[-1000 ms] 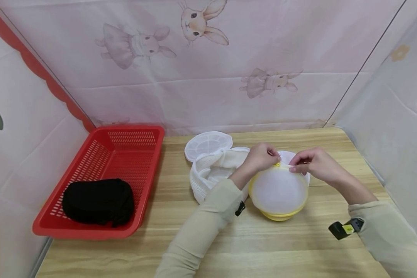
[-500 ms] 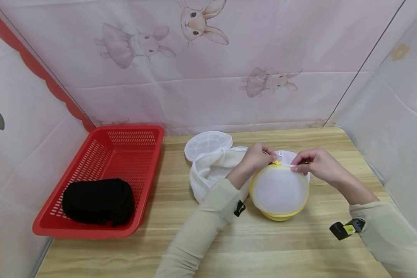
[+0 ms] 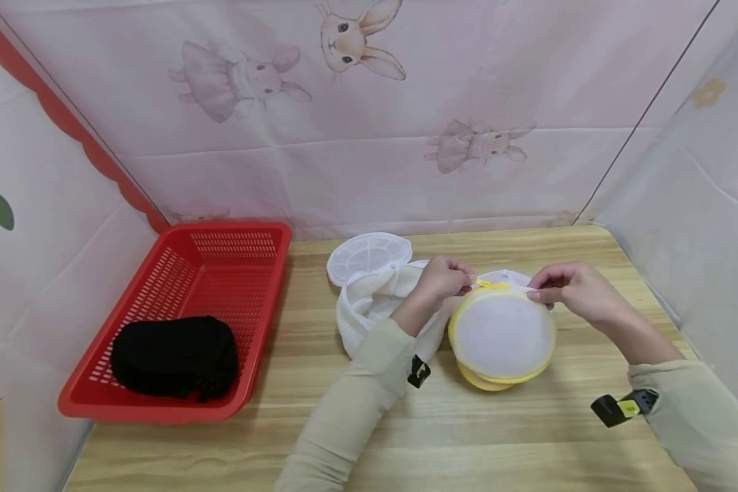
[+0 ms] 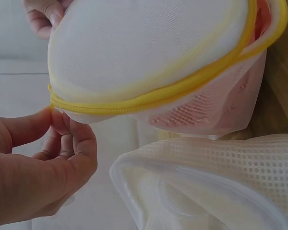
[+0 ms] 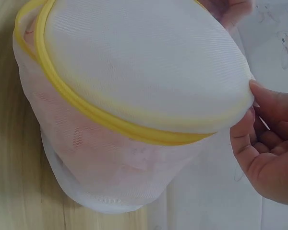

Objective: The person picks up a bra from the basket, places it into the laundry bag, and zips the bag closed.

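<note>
A round white mesh laundry bag (image 3: 504, 335) with yellow zipper trim stands on the table at right of centre. Pinkish contents show through its side wall (image 5: 101, 134). My left hand (image 3: 445, 277) pinches the yellow zipper pull (image 3: 483, 283) at the far left of the rim. Across from it, my right hand (image 3: 575, 290) grips the far right edge of the lid between thumb and fingers. At the near side, the wrist views show a gap between the yellow-edged lid (image 4: 149, 43) and the bag's body.
Left of the bag, another white mesh bag (image 3: 352, 328) lies with its mouth open, its round ribbed lid (image 3: 369, 256) folded back. A red plastic basket (image 3: 264, 321) at the left holds a black fabric bundle (image 3: 172, 355). A printed cloth wall (image 3: 369, 184) borders the table's back.
My left hand has moved left along the rim with the zipper pull, lengthening the yellow strip in view. The bag and my right hand have shifted slightly right.
</note>
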`<control>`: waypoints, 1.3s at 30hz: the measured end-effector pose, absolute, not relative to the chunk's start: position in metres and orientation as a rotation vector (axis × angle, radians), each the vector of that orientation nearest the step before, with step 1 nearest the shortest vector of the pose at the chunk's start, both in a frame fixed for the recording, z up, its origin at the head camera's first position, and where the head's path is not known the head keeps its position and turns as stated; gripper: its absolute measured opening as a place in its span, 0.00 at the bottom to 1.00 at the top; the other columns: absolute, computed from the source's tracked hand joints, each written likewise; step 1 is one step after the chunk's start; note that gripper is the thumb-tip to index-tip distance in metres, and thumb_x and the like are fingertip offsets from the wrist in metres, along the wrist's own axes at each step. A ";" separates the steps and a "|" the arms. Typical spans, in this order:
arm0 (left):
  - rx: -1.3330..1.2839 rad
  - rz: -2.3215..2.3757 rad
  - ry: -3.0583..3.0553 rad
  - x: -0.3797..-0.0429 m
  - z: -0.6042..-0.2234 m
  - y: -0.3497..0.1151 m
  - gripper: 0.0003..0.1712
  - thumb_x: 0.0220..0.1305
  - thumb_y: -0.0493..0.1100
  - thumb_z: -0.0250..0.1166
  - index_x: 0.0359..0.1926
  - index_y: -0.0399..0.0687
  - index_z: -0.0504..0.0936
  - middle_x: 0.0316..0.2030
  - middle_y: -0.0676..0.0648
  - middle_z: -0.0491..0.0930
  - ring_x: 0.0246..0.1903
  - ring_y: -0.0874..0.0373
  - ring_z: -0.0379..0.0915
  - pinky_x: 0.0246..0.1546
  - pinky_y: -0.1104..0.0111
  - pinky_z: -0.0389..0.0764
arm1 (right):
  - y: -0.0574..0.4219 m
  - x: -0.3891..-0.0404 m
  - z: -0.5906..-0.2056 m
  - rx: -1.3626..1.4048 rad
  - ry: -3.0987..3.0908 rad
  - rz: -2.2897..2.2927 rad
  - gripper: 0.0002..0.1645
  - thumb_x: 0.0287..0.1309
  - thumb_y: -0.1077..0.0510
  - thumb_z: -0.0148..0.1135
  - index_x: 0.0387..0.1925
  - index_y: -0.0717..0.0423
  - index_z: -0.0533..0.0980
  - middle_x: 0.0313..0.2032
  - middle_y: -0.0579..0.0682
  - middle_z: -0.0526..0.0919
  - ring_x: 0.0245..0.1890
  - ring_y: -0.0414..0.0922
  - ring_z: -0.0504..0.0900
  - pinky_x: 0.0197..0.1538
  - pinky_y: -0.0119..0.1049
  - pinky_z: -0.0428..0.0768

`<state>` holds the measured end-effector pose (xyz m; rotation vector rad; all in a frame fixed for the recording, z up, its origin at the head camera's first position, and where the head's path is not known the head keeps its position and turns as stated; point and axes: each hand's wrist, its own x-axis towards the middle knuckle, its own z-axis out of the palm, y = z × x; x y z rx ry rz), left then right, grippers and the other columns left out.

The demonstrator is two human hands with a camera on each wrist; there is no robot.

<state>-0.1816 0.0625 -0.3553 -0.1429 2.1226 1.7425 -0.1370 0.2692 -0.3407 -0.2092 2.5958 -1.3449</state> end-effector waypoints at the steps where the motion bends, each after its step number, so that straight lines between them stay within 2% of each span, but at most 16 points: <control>1: -0.148 1.755 2.107 -0.182 -0.355 0.062 0.02 0.55 0.29 0.62 0.28 0.31 0.78 0.25 0.45 0.75 0.27 0.54 0.76 0.39 0.63 0.80 | 0.270 -0.137 -0.341 -0.204 2.593 -1.348 0.10 0.54 0.63 0.62 0.34 0.69 0.76 0.25 0.51 0.77 0.24 0.44 0.73 0.28 0.34 0.74; 3: -0.154 1.770 2.092 -0.181 -0.355 0.060 0.02 0.55 0.28 0.62 0.28 0.30 0.78 0.23 0.46 0.75 0.25 0.56 0.75 0.38 0.64 0.80 | 0.271 -0.137 -0.341 -0.197 2.591 -1.355 0.11 0.54 0.62 0.62 0.34 0.70 0.76 0.25 0.50 0.77 0.24 0.44 0.73 0.29 0.34 0.74; 11: -0.181 1.854 2.070 -0.184 -0.359 0.046 0.04 0.54 0.27 0.60 0.32 0.27 0.78 0.18 0.50 0.71 0.18 0.64 0.68 0.24 0.76 0.78 | 0.283 -0.136 -0.340 -0.123 2.594 -1.440 0.11 0.56 0.60 0.61 0.33 0.68 0.76 0.23 0.46 0.77 0.25 0.43 0.74 0.31 0.33 0.75; 16: -0.181 1.895 2.032 -0.186 -0.365 0.035 0.04 0.54 0.25 0.58 0.32 0.26 0.77 0.18 0.49 0.71 0.17 0.64 0.68 0.22 0.77 0.76 | 0.298 -0.135 -0.345 -0.074 2.480 -1.645 0.04 0.56 0.65 0.59 0.29 0.61 0.79 0.23 0.44 0.77 0.23 0.42 0.75 0.31 0.30 0.77; 22: -0.173 1.899 2.025 -0.186 -0.367 0.032 0.05 0.54 0.25 0.58 0.32 0.25 0.78 0.18 0.49 0.72 0.17 0.63 0.68 0.21 0.77 0.75 | 0.306 -0.135 -0.350 -0.068 2.389 -1.742 0.07 0.56 0.67 0.58 0.27 0.57 0.80 0.22 0.45 0.78 0.21 0.42 0.75 0.30 0.30 0.77; 25: -0.167 1.897 2.037 -0.186 -0.365 0.033 0.04 0.54 0.26 0.59 0.33 0.26 0.78 0.18 0.49 0.72 0.18 0.63 0.69 0.23 0.76 0.76 | 0.308 -0.135 -0.350 -0.101 2.388 -1.723 0.07 0.56 0.68 0.57 0.27 0.58 0.79 0.22 0.46 0.77 0.21 0.41 0.75 0.29 0.30 0.77; 31: -0.134 1.864 2.088 -0.186 -0.360 0.035 0.04 0.54 0.27 0.60 0.33 0.27 0.78 0.20 0.48 0.73 0.19 0.62 0.70 0.25 0.75 0.78 | 0.310 -0.137 -0.348 -0.246 2.355 -1.587 0.04 0.57 0.68 0.57 0.31 0.67 0.76 0.24 0.47 0.76 0.23 0.43 0.73 0.27 0.32 0.75; 39: -0.119 1.836 2.135 -0.186 -0.353 0.041 0.04 0.54 0.28 0.62 0.32 0.27 0.79 0.23 0.44 0.77 0.21 0.61 0.72 0.28 0.73 0.80 | 0.299 -0.142 -0.342 -0.263 2.399 -1.426 0.16 0.58 0.61 0.58 0.41 0.73 0.73 0.29 0.49 0.78 0.27 0.44 0.75 0.32 0.36 0.77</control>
